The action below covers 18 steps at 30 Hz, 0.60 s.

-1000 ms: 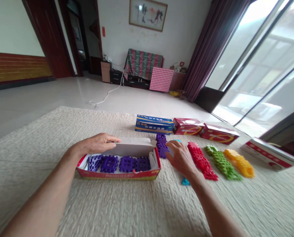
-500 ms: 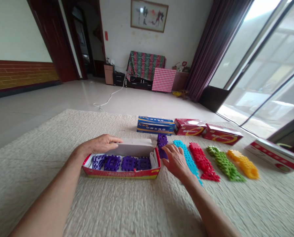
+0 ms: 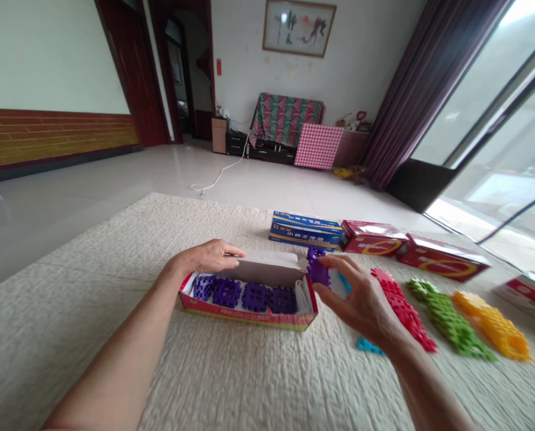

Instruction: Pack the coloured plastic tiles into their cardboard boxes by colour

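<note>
My left hand [image 3: 208, 257] rests closed on the raised flap of an open red box [image 3: 244, 312] that holds several purple lattice blocks [image 3: 244, 295]. My right hand [image 3: 361, 299] is lifted just right of the box, with thumb and fingers pinched on a purple block [image 3: 317, 272]. Another purple block [image 3: 314, 254] lies behind it on the mat. A cyan row of blocks [image 3: 369, 346] shows partly under my right hand.
Rows of red blocks [image 3: 402, 308], green blocks [image 3: 451, 320] and yellow blocks [image 3: 492, 323] lie to the right on the beige mat [image 3: 249, 383]. A blue box [image 3: 305, 230] and red boxes [image 3: 370, 237] stand behind. Tiled floor lies beyond the mat.
My right hand has picked a purple block off the mat and lifted it beside the box's right end. My left hand stays on the flap. The camera has shifted left.
</note>
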Motion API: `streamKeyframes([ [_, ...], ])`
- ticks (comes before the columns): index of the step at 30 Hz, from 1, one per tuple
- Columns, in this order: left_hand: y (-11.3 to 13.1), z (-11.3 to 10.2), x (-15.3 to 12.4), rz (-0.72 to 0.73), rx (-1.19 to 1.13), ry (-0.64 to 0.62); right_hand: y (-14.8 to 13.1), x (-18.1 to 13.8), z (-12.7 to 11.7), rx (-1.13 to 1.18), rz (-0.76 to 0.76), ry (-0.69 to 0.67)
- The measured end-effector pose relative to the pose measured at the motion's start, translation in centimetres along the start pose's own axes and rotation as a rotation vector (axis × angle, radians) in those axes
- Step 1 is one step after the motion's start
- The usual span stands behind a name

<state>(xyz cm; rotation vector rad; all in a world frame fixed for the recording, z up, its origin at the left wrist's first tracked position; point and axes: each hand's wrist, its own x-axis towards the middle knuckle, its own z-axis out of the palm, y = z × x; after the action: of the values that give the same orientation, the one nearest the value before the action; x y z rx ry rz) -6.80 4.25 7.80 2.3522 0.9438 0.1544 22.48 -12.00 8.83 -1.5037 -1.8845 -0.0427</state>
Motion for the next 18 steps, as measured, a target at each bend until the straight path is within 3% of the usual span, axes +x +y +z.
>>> streamKeyframes([
  [6, 0.1, -0.1, -0.1, 0.004, -0.027, -0.007, -4.5, 1.5, 1.8, 0.074, -0.070, -0.269],
  [10, 0.0, -0.3, -0.2, 0.018, -0.090, 0.036, -6.7, 2.6, 4.2, 0.099, -0.094, -0.339],
  [14, -0.6, -0.3, 0.0, -0.008, -0.173, 0.173, -8.6, 3.7, 7.1, 0.117, -0.111, -0.414],
  [18, -1.4, -0.1, 0.5, -0.024, -0.220, 0.233, -9.4, 4.7, 9.6, 0.102, -0.142, -0.410],
])
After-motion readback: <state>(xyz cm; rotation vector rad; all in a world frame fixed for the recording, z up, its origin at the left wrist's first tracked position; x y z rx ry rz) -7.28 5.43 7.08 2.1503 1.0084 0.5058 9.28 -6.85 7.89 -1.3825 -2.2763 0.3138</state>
